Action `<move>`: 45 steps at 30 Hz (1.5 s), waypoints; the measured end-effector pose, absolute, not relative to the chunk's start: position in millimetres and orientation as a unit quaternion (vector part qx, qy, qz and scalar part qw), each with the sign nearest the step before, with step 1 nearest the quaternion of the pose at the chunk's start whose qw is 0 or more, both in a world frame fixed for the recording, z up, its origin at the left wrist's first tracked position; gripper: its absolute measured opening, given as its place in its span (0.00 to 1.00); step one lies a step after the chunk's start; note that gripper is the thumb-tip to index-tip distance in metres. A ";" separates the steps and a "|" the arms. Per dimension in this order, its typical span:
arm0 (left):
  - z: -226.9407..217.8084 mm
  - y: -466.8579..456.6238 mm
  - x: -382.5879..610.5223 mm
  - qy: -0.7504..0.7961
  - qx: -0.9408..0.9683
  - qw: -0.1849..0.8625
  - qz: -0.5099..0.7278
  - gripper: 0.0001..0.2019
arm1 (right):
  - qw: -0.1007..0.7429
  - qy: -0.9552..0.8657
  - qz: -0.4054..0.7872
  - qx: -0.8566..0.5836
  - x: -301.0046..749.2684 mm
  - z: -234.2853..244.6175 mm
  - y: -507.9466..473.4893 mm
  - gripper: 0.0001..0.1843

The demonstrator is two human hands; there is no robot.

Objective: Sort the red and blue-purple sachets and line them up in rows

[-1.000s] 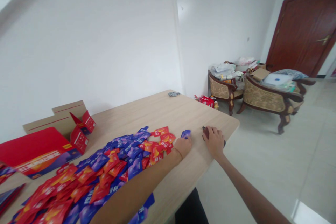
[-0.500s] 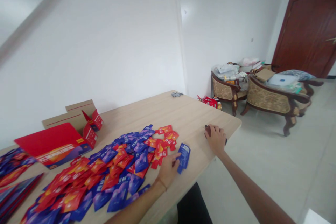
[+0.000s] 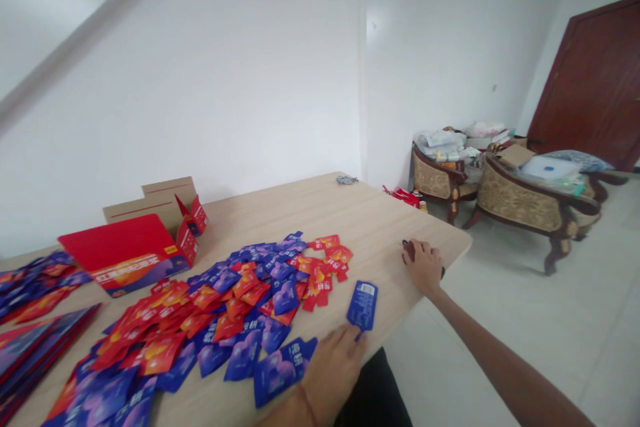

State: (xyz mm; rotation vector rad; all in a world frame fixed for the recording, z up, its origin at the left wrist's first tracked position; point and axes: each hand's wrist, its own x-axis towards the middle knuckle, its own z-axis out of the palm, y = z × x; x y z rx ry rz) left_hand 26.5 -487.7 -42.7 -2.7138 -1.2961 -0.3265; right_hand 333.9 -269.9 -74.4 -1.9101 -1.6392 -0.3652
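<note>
My left hand (image 3: 333, 367) rests near the table's front edge, fingertips pinching the lower end of a single blue sachet (image 3: 363, 305) that lies flat on the wooden table (image 3: 350, 220). A wide heap of red and blue sachets (image 3: 225, 307) spreads to the left of it. My right hand (image 3: 424, 267) is stretched out to the table's right corner, its fingers curled over a small dark object (image 3: 409, 251) that is mostly hidden.
An open red carton (image 3: 135, 247) with brown flaps stands at the back left, with stacks of flat packs (image 3: 35, 320) at the far left. A small grey item (image 3: 346, 179) lies at the far corner. Two armchairs (image 3: 530, 200) piled with things and a dark red door (image 3: 595, 87) stand beyond.
My left hand has drawn the blue sachet back from beyond the heap toward the front edge. My right hand has stayed on the dark object. The view has shifted left.
</note>
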 end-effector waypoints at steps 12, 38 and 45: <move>-87.2 -499.3 12.7 -0.364 -0.909 0.167 -0.117 0.22 | 0.334 -0.862 0.009 -0.382 272.2 -21.3 -358.8 0.21; -93.2 -499.2 17.4 -0.360 -0.904 0.188 -0.134 0.21 | 0.230 -0.924 0.060 -0.301 218.4 -14.2 -393.3 0.17; -86.5 -496.8 15.4 -0.353 -0.920 0.139 -0.100 0.22 | 0.218 -0.911 0.025 -0.348 226.9 -33.0 -359.2 0.17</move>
